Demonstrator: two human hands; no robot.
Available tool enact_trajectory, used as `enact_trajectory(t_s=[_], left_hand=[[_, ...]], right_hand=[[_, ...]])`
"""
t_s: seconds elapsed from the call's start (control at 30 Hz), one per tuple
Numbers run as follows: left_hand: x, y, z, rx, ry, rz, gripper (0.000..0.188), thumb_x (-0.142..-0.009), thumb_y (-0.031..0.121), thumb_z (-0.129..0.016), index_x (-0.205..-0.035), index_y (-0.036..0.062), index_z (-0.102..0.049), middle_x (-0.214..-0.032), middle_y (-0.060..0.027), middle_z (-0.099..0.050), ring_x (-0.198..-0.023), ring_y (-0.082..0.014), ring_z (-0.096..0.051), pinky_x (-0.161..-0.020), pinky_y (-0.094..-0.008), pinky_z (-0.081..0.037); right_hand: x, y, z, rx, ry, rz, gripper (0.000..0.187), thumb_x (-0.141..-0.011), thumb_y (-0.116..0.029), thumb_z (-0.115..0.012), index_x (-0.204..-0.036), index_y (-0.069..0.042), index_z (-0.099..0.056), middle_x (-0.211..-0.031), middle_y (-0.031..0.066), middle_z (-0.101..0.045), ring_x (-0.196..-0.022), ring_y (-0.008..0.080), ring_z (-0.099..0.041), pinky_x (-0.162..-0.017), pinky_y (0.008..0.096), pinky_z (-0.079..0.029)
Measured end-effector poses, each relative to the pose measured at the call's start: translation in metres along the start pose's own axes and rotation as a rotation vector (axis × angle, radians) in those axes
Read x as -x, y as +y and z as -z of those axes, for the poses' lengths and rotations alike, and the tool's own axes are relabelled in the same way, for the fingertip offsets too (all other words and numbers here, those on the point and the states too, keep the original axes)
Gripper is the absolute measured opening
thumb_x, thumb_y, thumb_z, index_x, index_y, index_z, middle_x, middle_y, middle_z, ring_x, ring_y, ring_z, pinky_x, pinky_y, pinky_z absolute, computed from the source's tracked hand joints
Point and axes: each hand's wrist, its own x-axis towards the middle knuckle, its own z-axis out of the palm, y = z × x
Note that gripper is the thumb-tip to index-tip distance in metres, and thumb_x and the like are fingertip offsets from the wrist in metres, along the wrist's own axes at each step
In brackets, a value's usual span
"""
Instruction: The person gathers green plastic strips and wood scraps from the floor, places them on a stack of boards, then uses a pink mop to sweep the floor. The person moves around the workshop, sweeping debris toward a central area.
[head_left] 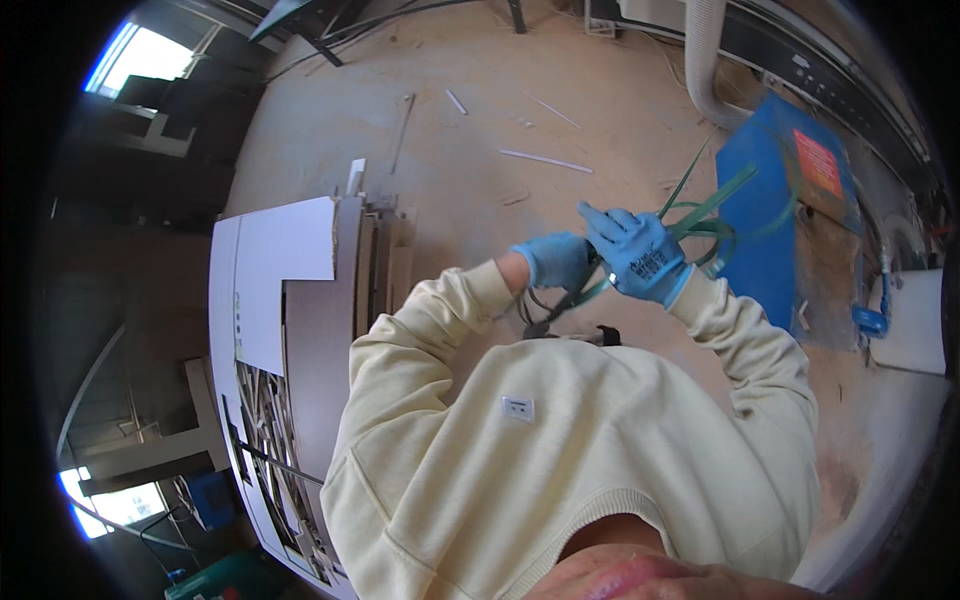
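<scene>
Both my hands wear blue work gloves and meet in front of my body. My left hand point(556, 262) is closed round a bunch of strapping, much of it hidden in the fist. My right hand point(642, 258) lies back upward against the left, its fingers stretched out toward the far left. Green plastic straps point(722, 200) run out past the right hand in loops and loose ends toward the right. Below the hands hang dark strands point(540, 325), which I cannot tell apart clearly.
A blue cabinet point(765, 180) with a red label stands close at right, beside a white hose point(704, 60). On the left is a stack of white panels point(285, 240) with offcut strips point(268, 410). Thin strips point(546, 160) lie on the dusty floor point(450, 190).
</scene>
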Motion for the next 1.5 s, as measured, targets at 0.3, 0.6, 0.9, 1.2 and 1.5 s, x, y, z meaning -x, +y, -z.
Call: enact_trajectory(t_s=[0.3, 0.6, 0.9, 1.2, 1.5], left_hand=[[0.027, 0.001, -0.014, 0.659, -0.281, 0.148, 0.023, -0.088, 0.011, -0.060, -0.107, 0.0073, -0.072, -0.085, -0.0066, -0.072, -0.070, -0.0145, -0.064, -0.061, -0.0310, -0.052], [0.044, -0.005, 0.005, 0.749, -0.243, 0.227, 0.027, -0.090, 0.018, -0.063, -0.113, 0.0083, -0.073, -0.072, 0.0009, -0.059, -0.056, -0.0070, -0.050, -0.049, -0.0235, -0.043], [0.041, -0.008, 0.016, 0.701, -0.010, 0.078, 0.033, -0.091, 0.027, -0.071, -0.113, 0.0024, -0.070, -0.091, -0.0034, -0.070, -0.078, -0.0112, -0.060, -0.072, -0.0286, -0.051], [0.027, 0.020, 0.022, -0.285, 0.399, -0.086, 0.039, -0.076, 0.037, -0.082, -0.098, 0.0080, -0.068, -0.096, -0.0153, -0.072, -0.093, -0.0349, -0.068, -0.081, -0.0404, -0.053], [-0.011, -0.006, -0.049, 0.123, -0.047, 0.250, 0.026, -0.086, 0.019, -0.067, -0.107, 0.0031, -0.066, -0.091, -0.0162, -0.074, -0.079, -0.0248, -0.073, -0.068, -0.0379, -0.055]], right_hand=[[-0.012, -0.008, 0.000, -0.345, -0.362, 0.053, 0.020, -0.074, -0.024, -0.066, -0.089, -0.011, -0.064, -0.082, 0.0137, -0.069, -0.082, 0.0328, -0.067, -0.073, 0.0436, -0.045], [-0.023, -0.016, -0.004, -0.186, -0.351, 0.039, 0.035, -0.073, -0.027, -0.070, -0.104, -0.012, -0.062, -0.084, 0.0102, -0.068, -0.077, 0.0323, -0.066, -0.078, 0.0445, -0.045], [-0.017, 0.004, -0.057, 0.100, 0.087, 0.185, 0.015, -0.092, -0.020, -0.052, -0.101, -0.012, -0.061, -0.069, 0.0025, -0.064, -0.059, 0.0245, -0.060, -0.064, 0.0406, -0.040], [-0.010, -0.005, -0.079, 0.201, 0.011, 0.060, 0.021, -0.093, -0.023, -0.053, -0.101, -0.007, -0.063, -0.062, 0.0047, -0.062, -0.051, 0.0234, -0.057, -0.054, 0.0403, -0.038], [0.020, -0.006, -0.069, 0.097, -0.350, -0.060, 0.024, -0.090, -0.023, -0.057, -0.112, -0.012, -0.060, -0.083, 0.0038, -0.068, -0.079, 0.0259, -0.068, -0.069, 0.0378, -0.045]])
